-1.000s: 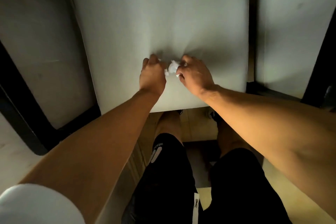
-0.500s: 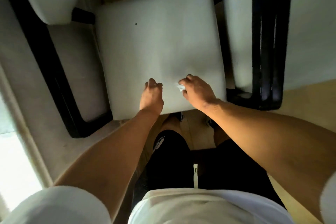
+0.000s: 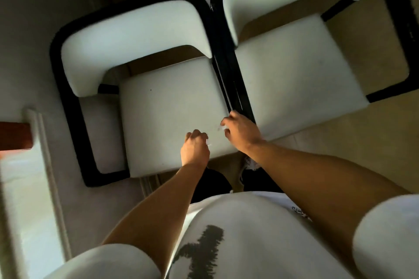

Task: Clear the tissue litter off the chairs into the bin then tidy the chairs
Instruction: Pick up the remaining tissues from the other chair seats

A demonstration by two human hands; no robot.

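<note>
2 hands are hanging over the front of the left chair [image 3: 167,106], both curled. The right hand [image 3: 239,130] is pinching a bit of tissue [image 3: 221,128]; the left hand [image 3: 194,148] is showing a white scrap at its fingertips, probably tissue too. Risk I'm seeing: loose pinches are letting scraps drop onto the floor on the way to the bin, which isn't showing anywhere. The right chair [image 3: 294,70] is sitting touching the left chair's black frame, with a pale ledge [image 3: 34,165] left of it.

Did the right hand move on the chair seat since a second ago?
Yes. The right hand, pinching a bit of tissue, has shifted from the middle of the near chair seat to its right front corner, beside the black frame.
</note>
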